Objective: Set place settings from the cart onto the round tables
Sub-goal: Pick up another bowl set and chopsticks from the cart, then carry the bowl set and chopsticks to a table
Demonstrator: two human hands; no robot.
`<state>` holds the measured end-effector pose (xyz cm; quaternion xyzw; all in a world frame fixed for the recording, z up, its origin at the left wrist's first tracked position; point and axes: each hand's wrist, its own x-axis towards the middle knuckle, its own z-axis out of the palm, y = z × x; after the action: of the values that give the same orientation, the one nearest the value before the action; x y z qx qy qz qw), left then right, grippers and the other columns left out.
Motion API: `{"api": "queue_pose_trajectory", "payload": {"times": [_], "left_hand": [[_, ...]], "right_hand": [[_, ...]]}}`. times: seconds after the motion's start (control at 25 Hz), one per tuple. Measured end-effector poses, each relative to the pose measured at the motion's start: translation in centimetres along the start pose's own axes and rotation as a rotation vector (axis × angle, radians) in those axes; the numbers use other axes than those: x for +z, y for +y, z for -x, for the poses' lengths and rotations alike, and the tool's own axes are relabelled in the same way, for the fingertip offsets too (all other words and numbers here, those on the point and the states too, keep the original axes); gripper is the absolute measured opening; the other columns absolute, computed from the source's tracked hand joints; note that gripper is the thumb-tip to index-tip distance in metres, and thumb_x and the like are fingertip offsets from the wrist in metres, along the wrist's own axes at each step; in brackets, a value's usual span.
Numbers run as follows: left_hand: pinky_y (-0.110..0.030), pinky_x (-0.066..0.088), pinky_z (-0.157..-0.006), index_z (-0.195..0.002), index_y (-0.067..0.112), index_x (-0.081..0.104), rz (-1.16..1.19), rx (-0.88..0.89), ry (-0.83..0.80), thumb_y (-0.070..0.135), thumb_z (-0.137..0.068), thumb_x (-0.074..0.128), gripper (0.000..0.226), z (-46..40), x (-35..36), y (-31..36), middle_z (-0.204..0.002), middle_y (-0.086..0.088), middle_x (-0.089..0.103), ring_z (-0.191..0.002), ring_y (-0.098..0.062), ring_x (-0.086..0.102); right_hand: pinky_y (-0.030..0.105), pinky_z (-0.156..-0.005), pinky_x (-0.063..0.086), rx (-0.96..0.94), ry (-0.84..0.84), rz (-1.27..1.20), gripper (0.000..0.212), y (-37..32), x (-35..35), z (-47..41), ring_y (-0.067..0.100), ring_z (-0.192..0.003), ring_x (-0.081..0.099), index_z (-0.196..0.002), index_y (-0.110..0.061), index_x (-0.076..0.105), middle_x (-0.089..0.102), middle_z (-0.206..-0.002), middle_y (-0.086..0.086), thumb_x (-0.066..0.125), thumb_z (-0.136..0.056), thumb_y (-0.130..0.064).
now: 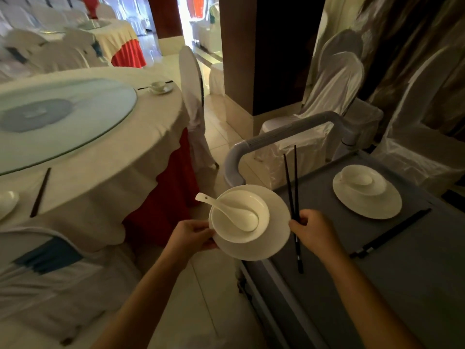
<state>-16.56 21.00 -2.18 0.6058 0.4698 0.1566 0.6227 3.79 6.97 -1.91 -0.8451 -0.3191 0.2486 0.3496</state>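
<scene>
Left hand (193,234) grip pinches rim of white plate (273,244) carrying bowl (240,217) with spoon (226,210), held between round bench (105,172) and cart (402,273). Right hand (314,233) grip closed around black chopsticks (293,187). Second plate set (367,195) sits on cart.

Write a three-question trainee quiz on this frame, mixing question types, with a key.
1. True or false: the left hand holds the plate that carries the bowl and spoon.
2. What does the right hand grip? A) a napkin B) a pair of chopsticks C) a cup
3. Fill in: another plate and bowl set sits on the grey ____.

Key: 1 true; 2 B; 3 cart.
</scene>
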Motion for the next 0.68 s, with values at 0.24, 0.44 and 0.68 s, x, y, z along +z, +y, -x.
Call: {"api": "queue_pose_trajectory", "payload": {"times": [0.24, 0.44, 0.68], "left_hand": [[-0.020, 0.057, -0.059, -0.089, 0.011, 0.071, 0.096, 0.006, 0.158, 0.008, -0.083, 0.063, 0.011, 4.5, -7.8, -1.5, -0.075, -0.003, 0.074, -0.067, -0.011, 0.072], [-0.026, 0.059, -0.068, -0.095, 0.007, 0.069, 0.156, -0.051, 0.360, 0.006, -0.084, 0.061, 0.014, 10.0, -16.9, -4.7, -0.091, -0.013, 0.071, -0.079, -0.020, 0.070], [-0.017, 0.056, -0.055, -0.088, 0.008, 0.068, 0.195, -0.077, 0.575, 0.005, -0.084, 0.060, 0.009, 20.6, -30.1, -9.7, -0.082, -0.008, 0.071, -0.065, -0.010, 0.071]], "right_hand": [[0.023, -0.054, 0.046, -0.130, -0.130, 0.007, 0.012, -6.9, 4.5, 1.6, 0.020, -0.069, 0.062, -0.078, -0.007, 0.061, 0.064, -0.073, 0.007, 0.061, -0.086, -0.017], [0.036, -0.069, 0.053, -0.250, -0.256, 0.080, 0.011, -14.2, 11.9, 5.2, 0.026, -0.079, 0.064, -0.080, -0.010, 0.062, 0.066, -0.079, 0.010, 0.061, -0.087, -0.018], [0.040, -0.080, 0.052, -0.372, -0.395, 0.078, 0.030, -23.3, 24.2, 13.9, 0.033, -0.097, 0.064, -0.110, 0.005, 0.059, 0.065, -0.109, 0.022, 0.060, -0.088, -0.015]]}}
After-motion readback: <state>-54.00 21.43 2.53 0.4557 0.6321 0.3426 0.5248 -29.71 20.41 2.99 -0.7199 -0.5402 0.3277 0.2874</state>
